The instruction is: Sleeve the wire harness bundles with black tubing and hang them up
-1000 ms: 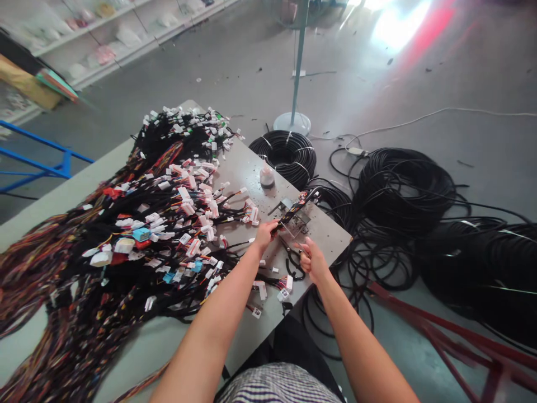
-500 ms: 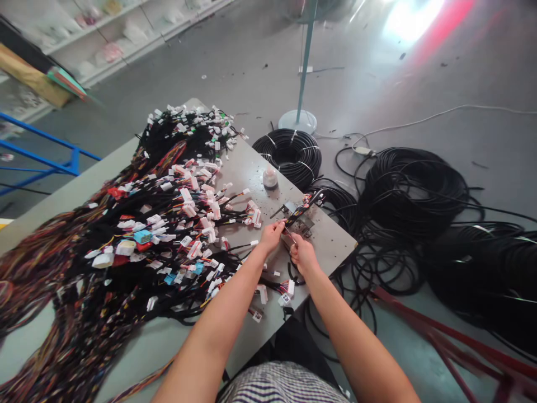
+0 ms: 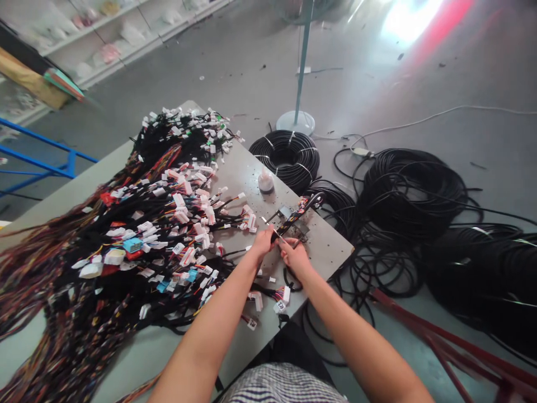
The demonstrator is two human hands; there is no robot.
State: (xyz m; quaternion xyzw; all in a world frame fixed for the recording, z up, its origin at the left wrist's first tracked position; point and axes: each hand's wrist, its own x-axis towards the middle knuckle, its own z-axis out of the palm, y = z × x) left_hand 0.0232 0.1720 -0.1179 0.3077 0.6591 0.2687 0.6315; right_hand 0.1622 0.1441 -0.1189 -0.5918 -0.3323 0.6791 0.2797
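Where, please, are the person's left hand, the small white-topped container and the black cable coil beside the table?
Left hand (image 3: 263, 244): head view, on the back of the hand.
Small white-topped container (image 3: 265, 182): head view, on its top.
Black cable coil (image 3: 268, 151): head view, on the left side of the coil.

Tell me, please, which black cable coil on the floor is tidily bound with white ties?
The compact coil behind the table; the larger coils to its right sprawl loose.

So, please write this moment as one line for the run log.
left hand: grips black wire harness | right hand: touches harness
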